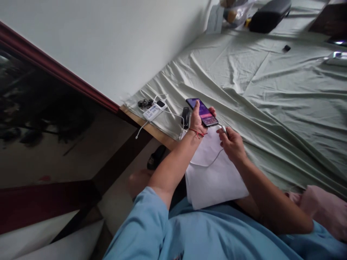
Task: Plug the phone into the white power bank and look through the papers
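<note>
Blue sleeves (151, 224) fill the near edge of my view, both forearms reaching out over a white sheet of paper (214, 177) lying on the lap.

Left hand (199, 121) is closed round a phone (202, 112), thumb on its lit screen; a red thread circles that wrist. Phone sits just above the near edge of the bed, tilted, screen up.

Right hand (231, 144) is just right of the phone, apart from the left. Its fingers pinch the plug end of a white cable (208, 162), held right at the phone's near corner; I cannot tell if the plug is seated. Cable droops across the paper.

Left of the phone on the green bedsheet (271, 94): a small black device (185, 116), a white power strip (152, 112) with a charger and white lead, dark earbuds-like bits beyond it, too small to tell.

Far right: a black case (269, 14) and clear bags against the wall. Pink cloth (322, 209) lies near right.
</note>
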The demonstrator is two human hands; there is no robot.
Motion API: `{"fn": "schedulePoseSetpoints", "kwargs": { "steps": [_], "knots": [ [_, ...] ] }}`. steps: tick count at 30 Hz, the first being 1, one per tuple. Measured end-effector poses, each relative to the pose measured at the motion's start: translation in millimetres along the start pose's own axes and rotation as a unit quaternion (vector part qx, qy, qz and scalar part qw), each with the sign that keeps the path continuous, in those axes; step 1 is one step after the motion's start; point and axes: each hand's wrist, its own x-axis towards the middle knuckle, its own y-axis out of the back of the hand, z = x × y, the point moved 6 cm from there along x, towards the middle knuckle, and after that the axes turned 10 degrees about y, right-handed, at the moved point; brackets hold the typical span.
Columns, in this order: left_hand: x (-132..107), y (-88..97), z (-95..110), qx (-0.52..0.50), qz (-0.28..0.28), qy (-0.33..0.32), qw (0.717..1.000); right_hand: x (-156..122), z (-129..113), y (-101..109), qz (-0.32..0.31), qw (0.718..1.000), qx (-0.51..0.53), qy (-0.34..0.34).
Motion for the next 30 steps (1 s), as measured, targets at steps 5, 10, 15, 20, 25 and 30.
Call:
{"fn": "schedulePoseSetpoints", "kwargs": {
  "steps": [5, 10, 15, 20, 25, 30],
  "knots": [
    [-3, 0.0, -7, -0.007, -0.015, 0.018, 1.0, -7, -7, -19, -0.09, 0.967, 0.208, -0.115],
    [-7, -3.0, -7, -0.01, -0.034, 0.031, 0.999, -11, -16, -20, -0.139, 0.915, 0.344, -0.155],
    [-8, -3.0, -7, -0.012, -0.029, 0.029, 0.999, -11, -19, -17, -0.141, 0.931, 0.307, -0.136],
    [-5, -3.2, -10, -0.02, -0.032, 0.041, 0.998, -7, -14, -20, -0.113, 0.946, 0.278, -0.121],
    [-4, -1.3, -9, -0.015, -0.036, 0.043, 0.998, -4, -1, -20, -0.101, 0.931, 0.318, -0.145],
    [-4, 0.4, -9, -0.01, -0.043, 0.029, 0.999, -1, 2, -16, -0.073, 0.952, 0.271, -0.118]
  ]
}}
